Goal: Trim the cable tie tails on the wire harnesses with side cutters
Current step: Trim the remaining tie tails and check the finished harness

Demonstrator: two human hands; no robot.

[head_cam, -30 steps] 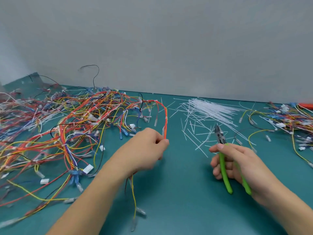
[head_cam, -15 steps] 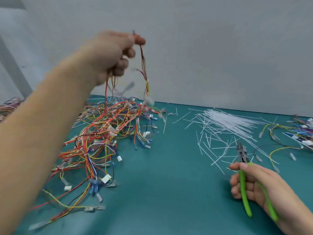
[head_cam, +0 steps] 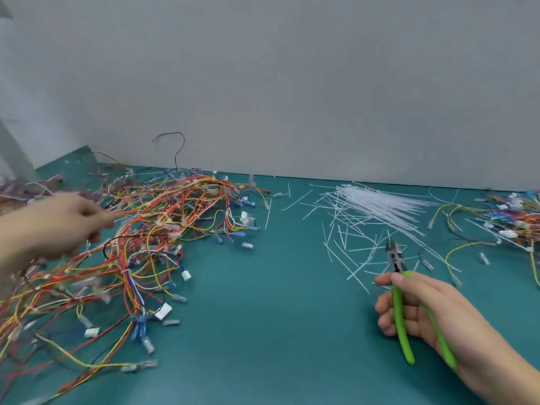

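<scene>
On the table (head_cam: 277, 331) the harnesses (head_cam: 140, 252) sprawl left, where the blurred left hand (head_cam: 55, 226), grip unclear, should lift out 1 tied bundle while the right hand (head_cam: 423, 308) clasps the cutters (head_cam: 399, 299), blades clear.

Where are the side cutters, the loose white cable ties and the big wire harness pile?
side cutters (head_cam: 395, 260), head view, on the metal head.
white cable ties (head_cam: 377, 201), head view, middle of the bundle.
wire harness pile (head_cam: 152, 229), head view, centre of the tangle.
</scene>
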